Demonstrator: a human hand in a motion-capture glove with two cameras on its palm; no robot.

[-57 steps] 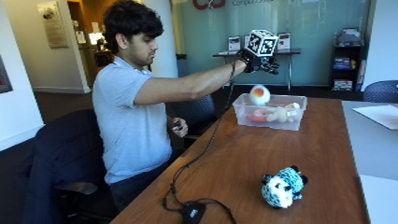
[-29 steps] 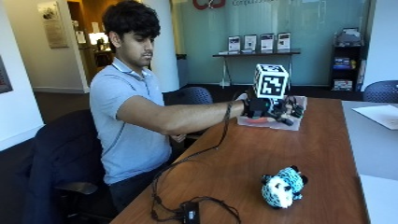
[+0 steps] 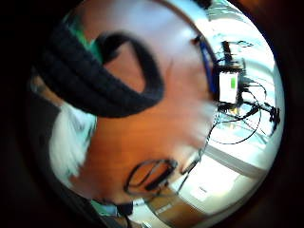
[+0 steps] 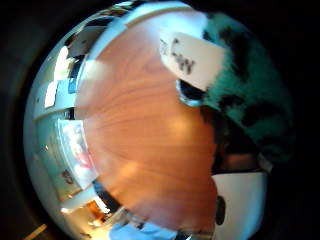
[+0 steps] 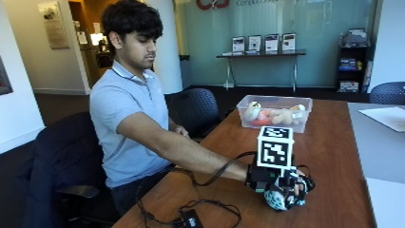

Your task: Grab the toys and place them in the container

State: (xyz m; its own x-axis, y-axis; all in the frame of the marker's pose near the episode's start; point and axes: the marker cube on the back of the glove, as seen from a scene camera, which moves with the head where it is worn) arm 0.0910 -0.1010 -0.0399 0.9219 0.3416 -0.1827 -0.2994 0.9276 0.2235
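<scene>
**Reaching for the last toy on the desk**

Covering a teal and black plush toy [image 5: 283, 197], the gloved right hand [image 5: 278, 178] sits at about five o'clock in the outside view, near the front edge of the wooden desk [image 5: 329, 142]. The fingers [image 5: 306, 183] appear to curl down over the toy, though the outside view does not show clearly whether they have closed on it; the thumb-side palm view shows teal fur with black patches and a white label [image 4: 192, 55] very close to the palm. The clear container [image 5: 274, 112] stands well apart from the hand, toward twelve o'clock on the same desk, and already holds several toys.

The step in hand is judged to be the grasp. It would be done well by wrapping the fingers round the body of the soft toy, not its label, then lifting it clear of the desk before carrying it over the container's rim.

The desk is polished brown wood with visible grain; a black cable [image 5: 208, 206] trails along its front edge at about seven o'clock. Behind the desk are office chairs, a glass partition and a side table with framed cards.
</scene>
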